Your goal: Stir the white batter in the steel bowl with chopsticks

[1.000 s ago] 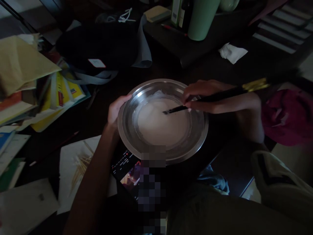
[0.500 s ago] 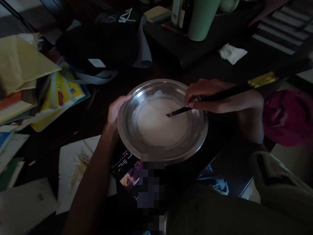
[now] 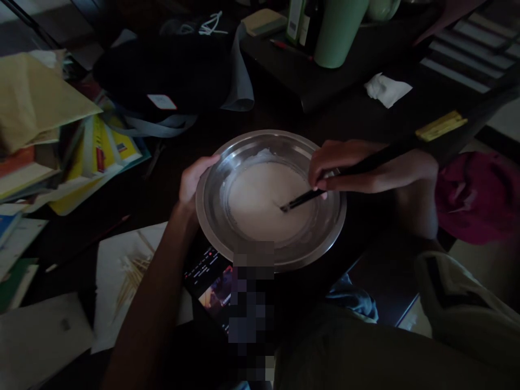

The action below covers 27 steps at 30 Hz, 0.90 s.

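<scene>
A round steel bowl [image 3: 209, 203] holds a pale, milky liquid [image 3: 260, 197], with whitish residue along its inner wall. My left hand [image 3: 195, 181] grips the bowl's left rim, thumb on top and the other fingers hidden beneath or behind it. Over the right side of the bowl, my right hand [image 3: 357, 165] is closed around black chopsticks [image 3: 385, 155] with a gold band near the upper end. Their tips dip into the liquid near its middle, held close together and slanting down to the left.
A lit phone [image 3: 215, 292] lies below the bowl, beside thin wooden sticks [image 3: 136, 276] on white paper. Books and papers [image 3: 97, 157] crowd the left. Behind are a black bag [image 3: 162, 70], a green cup [image 3: 337, 32] and a crumpled tissue [image 3: 388, 90].
The chopstick tips have shifted slightly down and right in the liquid, and my right hand has moved a little with them. My left hand and the bowl look almost unmoved.
</scene>
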Each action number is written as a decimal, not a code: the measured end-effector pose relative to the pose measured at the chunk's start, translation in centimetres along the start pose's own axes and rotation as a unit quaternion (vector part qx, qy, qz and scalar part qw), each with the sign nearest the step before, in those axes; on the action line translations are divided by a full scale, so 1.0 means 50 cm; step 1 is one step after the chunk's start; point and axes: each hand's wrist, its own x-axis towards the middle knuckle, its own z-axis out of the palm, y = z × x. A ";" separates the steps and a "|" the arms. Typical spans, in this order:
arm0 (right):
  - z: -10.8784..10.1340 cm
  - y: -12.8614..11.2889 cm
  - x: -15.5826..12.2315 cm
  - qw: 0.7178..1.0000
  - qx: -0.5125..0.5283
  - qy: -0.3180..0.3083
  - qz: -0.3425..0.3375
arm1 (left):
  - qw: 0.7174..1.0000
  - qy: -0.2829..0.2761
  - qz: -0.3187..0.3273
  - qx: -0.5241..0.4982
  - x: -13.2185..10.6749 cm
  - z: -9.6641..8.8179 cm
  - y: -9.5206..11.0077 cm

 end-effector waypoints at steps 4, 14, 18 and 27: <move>0.028 -0.003 0.022 1.000 0.002 -0.017 0.001 | 1.000 -0.005 0.010 0.002 -0.001 0.002 0.001; 0.007 0.001 0.007 1.000 0.005 -0.014 0.023 | 1.000 0.009 0.020 -0.001 0.001 -0.001 -0.002; 0.033 -0.002 0.023 0.999 -0.019 -0.002 0.039 | 1.000 0.002 0.027 -0.014 0.004 0.004 -0.001; 0.002 -0.005 0.000 0.999 -0.002 -0.009 0.052 | 1.000 0.004 0.014 -0.003 -0.001 0.003 -0.002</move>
